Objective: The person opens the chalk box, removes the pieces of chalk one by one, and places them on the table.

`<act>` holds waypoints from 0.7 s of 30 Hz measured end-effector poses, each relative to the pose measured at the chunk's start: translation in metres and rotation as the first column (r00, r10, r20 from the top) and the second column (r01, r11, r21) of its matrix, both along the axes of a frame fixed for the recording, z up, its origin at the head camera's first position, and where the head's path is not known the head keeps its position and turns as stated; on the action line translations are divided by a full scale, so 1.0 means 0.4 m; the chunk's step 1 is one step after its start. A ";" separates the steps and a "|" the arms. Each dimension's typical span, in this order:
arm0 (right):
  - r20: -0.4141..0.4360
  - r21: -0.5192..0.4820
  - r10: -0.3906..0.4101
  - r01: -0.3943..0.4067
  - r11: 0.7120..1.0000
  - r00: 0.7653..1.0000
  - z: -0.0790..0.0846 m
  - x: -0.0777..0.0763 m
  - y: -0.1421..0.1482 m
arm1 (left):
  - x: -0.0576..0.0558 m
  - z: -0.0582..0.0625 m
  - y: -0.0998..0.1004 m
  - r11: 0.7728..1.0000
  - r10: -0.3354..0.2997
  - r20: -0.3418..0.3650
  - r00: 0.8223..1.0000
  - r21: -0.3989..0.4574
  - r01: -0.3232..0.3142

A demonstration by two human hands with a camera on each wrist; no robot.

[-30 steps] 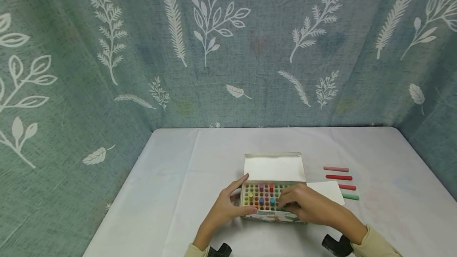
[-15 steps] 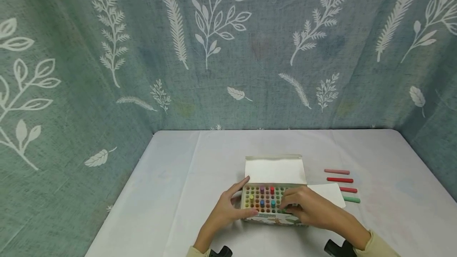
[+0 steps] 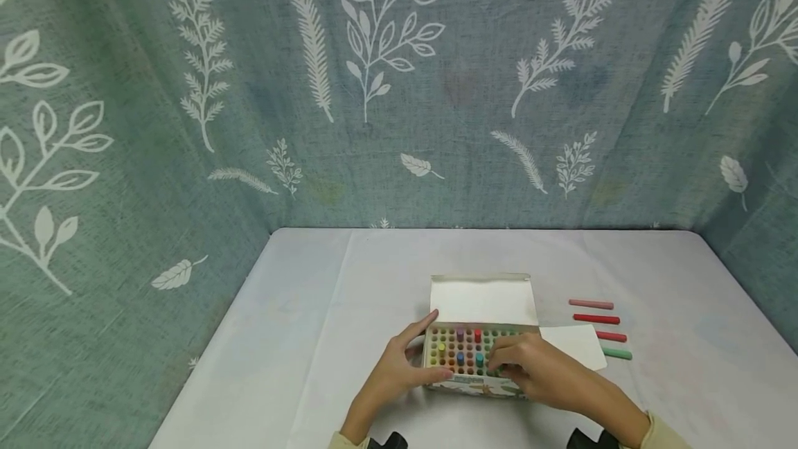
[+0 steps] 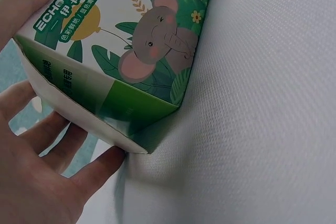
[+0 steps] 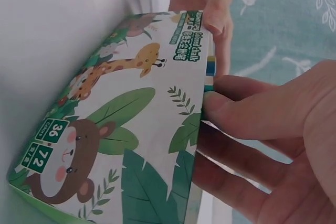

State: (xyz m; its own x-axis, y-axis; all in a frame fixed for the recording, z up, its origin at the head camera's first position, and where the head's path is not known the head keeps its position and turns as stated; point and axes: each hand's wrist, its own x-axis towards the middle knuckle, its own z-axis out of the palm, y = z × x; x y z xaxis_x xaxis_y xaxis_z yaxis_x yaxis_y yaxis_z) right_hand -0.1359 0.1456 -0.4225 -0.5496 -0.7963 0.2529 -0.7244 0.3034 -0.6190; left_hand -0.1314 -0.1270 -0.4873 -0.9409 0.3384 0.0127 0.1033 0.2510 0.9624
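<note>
A printed box of coloured chalk point(image 3: 474, 386) stands on the table with its white lid flap folded back. Purple, red, yellow, blue and teal chalk sticks poke up above its grid of holes. My left hand point(image 3: 396, 366) grips the box at its left end, thumb on the front face and fingers along the side flap, as the left wrist view also shows. My right hand point(image 3: 536, 366) has its fingers bent down over the right part of the grid, beside the teal chalk stick point(image 3: 479, 360). Whether anything is between those fingertips is hidden in both views.
Several loose chalk sticks lie right of the box: a pink one point(image 3: 591, 304), a red one point(image 3: 596, 319), another reddish one point(image 3: 612, 337) and a green one point(image 3: 617, 353). A white side flap point(image 3: 573, 345) extends rightward. A leaf-patterned curtain point(image 3: 399, 89) hangs behind the table.
The head view has shifted slightly, so the scene appears a little lower. My right fingers stay over the same part of the box with only small movement; the left hand's grip is unchanged.
</note>
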 end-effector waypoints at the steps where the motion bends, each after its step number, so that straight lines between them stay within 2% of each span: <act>1: -0.004 0.007 0.000 0.000 1.000 1.000 0.001 0.000 -0.002 | -0.001 -0.001 -0.001 1.000 0.001 -0.001 1.000 0.001 -0.001; 13: -0.055 -0.076 -0.015 0.010 0.997 0.998 -0.001 0.002 -0.003 | -0.002 -0.009 0.002 1.000 -0.005 -0.010 1.000 0.005 0.005; 21: -0.130 -0.169 -0.057 0.035 0.985 0.990 0.025 0.001 0.006 | 0.002 0.002 0.002 1.000 0.004 -0.009 1.000 -0.003 -0.004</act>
State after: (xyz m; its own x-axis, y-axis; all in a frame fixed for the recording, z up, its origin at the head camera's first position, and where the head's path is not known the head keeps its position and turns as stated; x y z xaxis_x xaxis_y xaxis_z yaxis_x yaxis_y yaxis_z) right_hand -0.1357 0.1482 -0.4125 -0.5369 -0.7115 0.4533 -0.7916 0.2392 -0.5622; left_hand -0.1305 -0.1261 -0.4866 -0.9421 0.3348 0.0202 0.1109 0.2541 0.9608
